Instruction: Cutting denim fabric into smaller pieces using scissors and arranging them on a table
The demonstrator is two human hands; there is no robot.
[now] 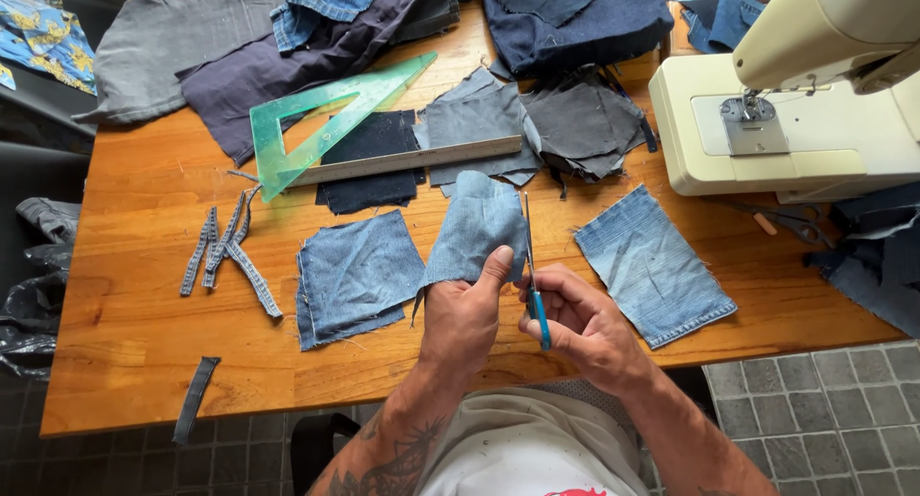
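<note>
My left hand pinches the lower edge of a pale blue denim piece, holding it up over the wooden table. My right hand grips blue-handled scissors. Their blades point away from me along the right edge of that piece. A square of blue denim lies flat just left of my left hand. Another denim rectangle lies to the right of my right hand.
A cream sewing machine stands at the right. A green set square and a wooden ruler rest on dark fabric scraps behind. Several denim strips lie at left, one strip overhanging the front edge. Dark shears lie by the machine.
</note>
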